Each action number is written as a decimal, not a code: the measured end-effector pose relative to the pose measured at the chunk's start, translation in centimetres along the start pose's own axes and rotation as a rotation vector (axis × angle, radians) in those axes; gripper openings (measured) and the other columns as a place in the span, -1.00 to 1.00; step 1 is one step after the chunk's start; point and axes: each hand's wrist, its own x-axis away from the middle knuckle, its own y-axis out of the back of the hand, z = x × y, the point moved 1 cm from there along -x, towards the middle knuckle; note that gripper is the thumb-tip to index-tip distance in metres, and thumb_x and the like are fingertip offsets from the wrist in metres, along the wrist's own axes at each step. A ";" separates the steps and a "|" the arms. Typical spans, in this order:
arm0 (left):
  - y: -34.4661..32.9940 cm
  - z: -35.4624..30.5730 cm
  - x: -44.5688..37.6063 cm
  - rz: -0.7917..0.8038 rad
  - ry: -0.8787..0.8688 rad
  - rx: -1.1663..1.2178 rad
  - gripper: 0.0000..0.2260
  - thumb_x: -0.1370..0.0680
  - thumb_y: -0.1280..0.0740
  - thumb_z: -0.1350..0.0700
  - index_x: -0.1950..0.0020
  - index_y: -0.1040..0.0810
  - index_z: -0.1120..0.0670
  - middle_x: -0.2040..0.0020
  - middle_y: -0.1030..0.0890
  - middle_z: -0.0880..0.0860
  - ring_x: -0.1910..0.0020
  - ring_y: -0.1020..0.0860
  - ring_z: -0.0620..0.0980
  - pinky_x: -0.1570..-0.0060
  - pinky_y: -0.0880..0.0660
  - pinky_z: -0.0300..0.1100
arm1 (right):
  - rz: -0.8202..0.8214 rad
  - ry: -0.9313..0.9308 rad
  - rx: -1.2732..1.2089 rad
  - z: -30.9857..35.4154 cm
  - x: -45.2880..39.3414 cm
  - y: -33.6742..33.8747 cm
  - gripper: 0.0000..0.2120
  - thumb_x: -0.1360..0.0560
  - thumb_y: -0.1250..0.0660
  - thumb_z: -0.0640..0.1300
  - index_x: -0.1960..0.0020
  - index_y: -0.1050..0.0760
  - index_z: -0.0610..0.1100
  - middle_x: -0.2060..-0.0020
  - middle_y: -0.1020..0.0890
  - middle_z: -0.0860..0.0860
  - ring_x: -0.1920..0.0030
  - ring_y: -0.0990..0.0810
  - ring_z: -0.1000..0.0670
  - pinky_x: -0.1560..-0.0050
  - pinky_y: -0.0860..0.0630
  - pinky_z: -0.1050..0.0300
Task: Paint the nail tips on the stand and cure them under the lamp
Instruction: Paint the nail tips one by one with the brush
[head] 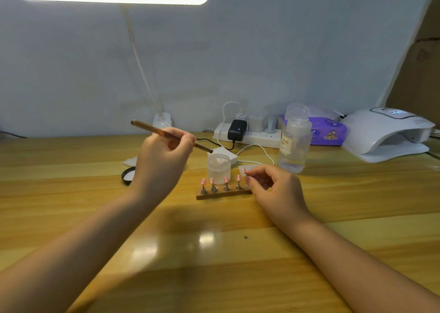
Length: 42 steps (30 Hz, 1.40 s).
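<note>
where the wooden stand [223,193] rests on the surface [214,253], in front of a small frosted jar [219,168], four pink nail tips [226,180] sit upright on metal pegs. fifth nail tip [243,170]: pinched in the fingers [248,179] of the right hand [273,189], raised just above the stand's right end. left hand [162,160]: fingers curled round a brush [171,135], bristle end angled over the jar. curing lamp [388,134]: far right, well apart. handling, judged: tips light, thin, stiff, slick when wet; hold by peg or edges, never the painted face. stand light, easily tipped; lift by its base.
</note>
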 end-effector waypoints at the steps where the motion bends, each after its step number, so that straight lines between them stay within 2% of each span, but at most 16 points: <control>1: -0.1 0.1 -0.6 0.029 0.005 -0.049 -0.86 -0.59 -0.31 0.11 0.16 -0.58 0.00 0.28 -0.64 0.05 0.27 -0.60 -0.02 0.28 -0.55 -0.29 | -0.001 0.000 0.002 0.0 0.0 0.0 -0.90 -0.46 -0.41 -0.21 0.09 -0.60 -0.02 0.27 -0.60 0.14 0.17 -0.54 0.17 0.22 -0.48 0.38; 3: -0.7 0.2 -1.9 0.111 0.035 -0.151 -0.87 -0.59 -0.30 0.08 0.14 -0.58 -0.01 0.24 -0.65 0.01 0.20 -0.62 -0.02 0.22 -0.57 -0.18 | 0.005 0.001 0.010 -0.1 0.0 0.0 -0.90 -0.46 -0.41 -0.22 0.08 -0.61 -0.04 0.26 -0.61 0.12 0.17 -0.54 0.16 0.22 -0.49 0.37; 6: -2.2 0.3 -3.3 0.244 0.102 -0.301 -0.85 -0.59 -0.29 0.04 0.10 -0.62 0.02 0.22 -0.65 0.00 0.15 -0.61 -0.01 0.18 -0.55 -0.13 | 0.009 0.009 0.015 -0.1 -0.1 -0.1 -0.91 -0.46 -0.42 -0.24 0.09 -0.62 -0.07 0.26 -0.62 0.10 0.18 -0.54 0.16 0.21 -0.49 0.35; 9: -3.5 0.3 -4.1 0.324 0.148 -0.430 -0.79 -0.59 -0.29 0.01 -0.01 -0.65 0.09 0.17 -0.65 0.00 0.13 -0.60 0.00 0.09 -0.58 -0.03 | -0.002 0.009 0.017 -0.2 -0.1 -0.2 -0.90 -0.45 -0.42 -0.25 0.11 -0.62 -0.07 0.28 -0.61 0.10 0.19 -0.54 0.14 0.23 -0.48 0.36; 13: -4.6 0.4 -4.4 0.395 0.169 -0.526 -0.77 -0.61 -0.27 0.00 -0.04 -0.64 0.11 0.23 -0.58 -0.07 0.24 -0.52 -0.09 0.33 -0.40 -0.21 | -0.016 0.012 0.008 -0.4 -0.2 -0.3 -0.88 -0.44 -0.43 -0.26 0.14 -0.61 -0.05 0.30 -0.61 0.12 0.22 -0.54 0.17 0.25 -0.45 0.42; 20: -5.5 0.9 -4.2 0.448 0.167 -0.563 -0.77 -0.61 -0.27 0.01 -0.08 -0.63 0.12 0.10 -0.64 0.03 0.13 -0.58 0.00 0.15 -0.54 -0.13 | -0.005 0.015 0.010 -0.5 -0.2 -0.3 -0.90 -0.44 -0.43 -0.26 0.12 -0.62 -0.08 0.30 -0.60 0.11 0.23 -0.53 0.22 0.25 -0.45 0.43; 22: -5.3 1.0 -4.4 0.436 0.160 -0.551 -0.77 -0.61 -0.28 0.01 -0.05 -0.64 0.12 0.15 -0.62 0.00 0.16 -0.57 -0.01 0.20 -0.53 -0.14 | -0.006 0.015 0.011 -0.5 -0.2 -0.3 -0.91 -0.44 -0.43 -0.26 0.12 -0.62 -0.09 0.30 -0.60 0.10 0.23 -0.54 0.21 0.25 -0.45 0.43; 24: -4.9 1.0 -4.6 0.384 0.145 -0.498 -0.79 -0.60 -0.28 0.02 -0.02 -0.64 0.12 0.22 -0.58 -0.06 0.21 -0.54 -0.09 0.31 -0.43 -0.21 | 0.001 0.016 0.014 -0.5 -0.2 -0.3 -0.92 -0.44 -0.43 -0.25 0.12 -0.62 -0.09 0.30 -0.61 0.09 0.21 -0.54 0.20 0.24 -0.46 0.42; 26: -4.4 0.9 -4.8 0.328 0.127 -0.449 -0.80 -0.60 -0.29 0.03 -0.01 -0.64 0.11 0.23 -0.58 -0.06 0.21 -0.53 -0.11 0.31 -0.40 -0.23 | 0.001 0.017 0.012 -0.4 -0.2 -0.3 -0.93 -0.44 -0.43 -0.24 0.12 -0.62 -0.10 0.30 -0.60 0.10 0.21 -0.54 0.20 0.24 -0.46 0.42; 31: -3.1 0.5 -4.7 0.201 0.054 -0.367 -0.79 -0.59 -0.29 0.05 0.10 -0.64 0.13 0.22 -0.65 0.06 0.17 -0.60 0.05 0.13 -0.55 0.00 | -0.001 0.016 0.007 -0.5 -0.2 -0.3 -0.90 -0.44 -0.43 -0.25 0.14 -0.61 -0.06 0.31 -0.60 0.13 0.23 -0.53 0.23 0.25 -0.44 0.44; 34: -2.9 0.6 -4.4 0.206 0.052 -0.356 -0.78 -0.58 -0.29 0.05 0.12 -0.65 0.14 0.23 -0.65 0.09 0.16 -0.60 0.08 0.11 -0.56 0.05 | 0.002 0.012 0.006 -0.5 -0.2 -0.3 -0.89 -0.44 -0.43 -0.24 0.14 -0.60 -0.03 0.31 -0.59 0.14 0.22 -0.54 0.23 0.25 -0.45 0.44; 37: -3.2 0.7 -4.2 0.258 0.075 -0.381 -0.78 -0.59 -0.28 0.05 0.09 -0.64 0.14 0.22 -0.64 0.06 0.15 -0.60 0.06 0.10 -0.56 0.01 | -0.002 0.010 0.006 -0.6 -0.2 -0.3 -0.88 -0.44 -0.43 -0.23 0.14 -0.59 -0.01 0.31 -0.60 0.13 0.23 -0.54 0.22 0.25 -0.45 0.43; 42: -2.8 0.3 -4.1 0.144 0.033 -0.304 -0.82 -0.59 -0.28 0.09 0.13 -0.62 0.10 0.26 -0.63 0.00 0.20 -0.58 -0.04 0.24 -0.47 -0.20 | -0.005 0.021 -0.001 -0.5 -0.2 -0.3 -0.85 -0.44 -0.43 -0.24 0.16 -0.58 0.02 0.32 -0.59 0.17 0.25 -0.53 0.25 0.26 -0.44 0.44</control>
